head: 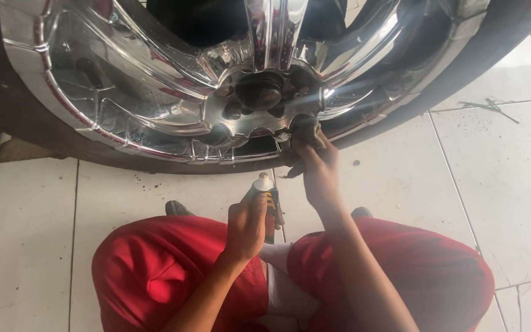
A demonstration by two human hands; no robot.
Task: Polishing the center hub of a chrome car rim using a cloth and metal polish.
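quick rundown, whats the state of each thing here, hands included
chrome wheel: upright on the tiled floor, tyre on, centre hub uncovered
dark rag: pressed against the rim near the hub
right hand: shut on the dark rag
tube: upright, cap on, off the wheel
left hand: shut on the tube
red trousers: knees bent, spread apart

The left hand [245, 224] is wrapped around a small squeeze tube with a pale nozzle and a yellow-and-dark label [267, 206], nozzle pointing up above the fist. Just right of that grip, the right hand [318, 169] presses a dark rag [302, 132] against the shiny chrome spoked wheel rim [155, 117], below its hub [259, 91]. Red-trousered knees [167, 270] flank both forearms on white floor tiles [499, 184].
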